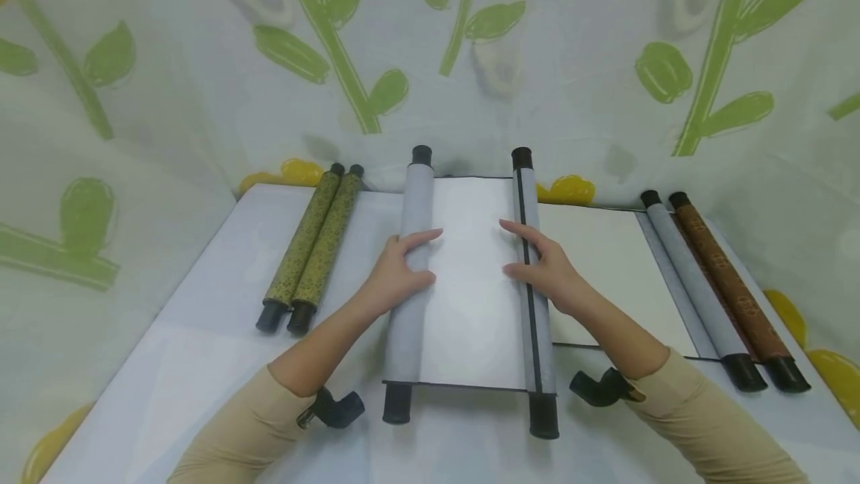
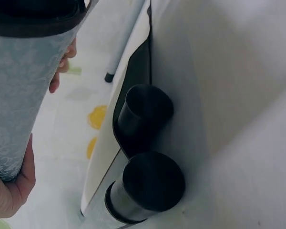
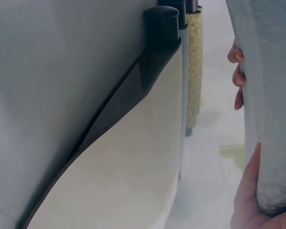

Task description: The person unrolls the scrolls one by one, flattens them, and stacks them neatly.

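Between both hands is a partly unrolled scroll [image 1: 473,275], white inside, with pale grey-blue patterned rolls at its two sides and black end knobs. My left hand [image 1: 396,275] grips the left roll [image 1: 405,327], thumb and forefinger reaching over the white sheet's edge. On the right roll [image 1: 540,342], which carries a dark stripe, my right hand [image 1: 547,267] has its grip in the same way. The left wrist view shows fingers [image 2: 24,181] curled round a roll [image 2: 24,95]. Fingers [image 3: 248,191] wrap a roll [image 3: 271,95] in the right wrist view too.
Two green speckled scrolls [image 1: 312,245] lie side by side at the left. To the right, a cream sheet [image 1: 611,267] spreads out beside a grey roll [image 1: 699,282] and a brown patterned roll [image 1: 739,282]. Black curved pieces [image 1: 339,408] sit at the sleeves. A floral-printed curtain [image 1: 571,110] closes the back.
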The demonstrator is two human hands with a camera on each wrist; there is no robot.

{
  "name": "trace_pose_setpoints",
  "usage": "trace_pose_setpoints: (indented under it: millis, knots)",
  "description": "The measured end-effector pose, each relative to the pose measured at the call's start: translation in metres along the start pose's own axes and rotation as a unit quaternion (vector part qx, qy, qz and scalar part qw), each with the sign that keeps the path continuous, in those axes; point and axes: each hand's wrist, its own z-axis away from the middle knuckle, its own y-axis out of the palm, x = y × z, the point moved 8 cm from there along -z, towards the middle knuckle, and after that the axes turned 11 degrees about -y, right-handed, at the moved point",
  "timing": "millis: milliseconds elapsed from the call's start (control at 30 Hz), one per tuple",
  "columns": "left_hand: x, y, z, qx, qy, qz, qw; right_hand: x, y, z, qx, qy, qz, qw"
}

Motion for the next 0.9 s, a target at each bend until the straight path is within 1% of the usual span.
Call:
trace_pose_setpoints:
  millis: [167, 300, 400, 533, 633, 900]
  knots:
    - [0.002, -0.005, 0.000, -0.007, 0.005, -0.001, 1.0000, 0.000, -0.007, 0.004, 0.009, -0.013, 0.014, 1.000]
    - [0.004, -0.007, -0.001, -0.011, 0.007, 0.020, 0.9997, -0.005, -0.015, 0.008, -0.007, 0.000, 0.014, 1.000]
    - [0.005, -0.008, -0.002, -0.015, 0.009, 0.024, 0.9995, -0.009, -0.020, 0.011, -0.022, 0.014, 0.003, 1.000]
    - [0.006, -0.009, -0.003, -0.020, 0.007, 0.015, 0.9997, -0.011, -0.022, 0.012, -0.027, 0.021, -0.001, 0.999]
    - [0.006, -0.010, -0.002, -0.016, 0.005, 0.011, 0.9998, -0.011, -0.024, 0.012, -0.026, 0.026, 0.002, 0.999]
    - [0.006, -0.014, -0.003, -0.016, -0.001, -0.005, 0.9999, -0.011, -0.029, 0.015, -0.017, 0.018, -0.004, 1.000]
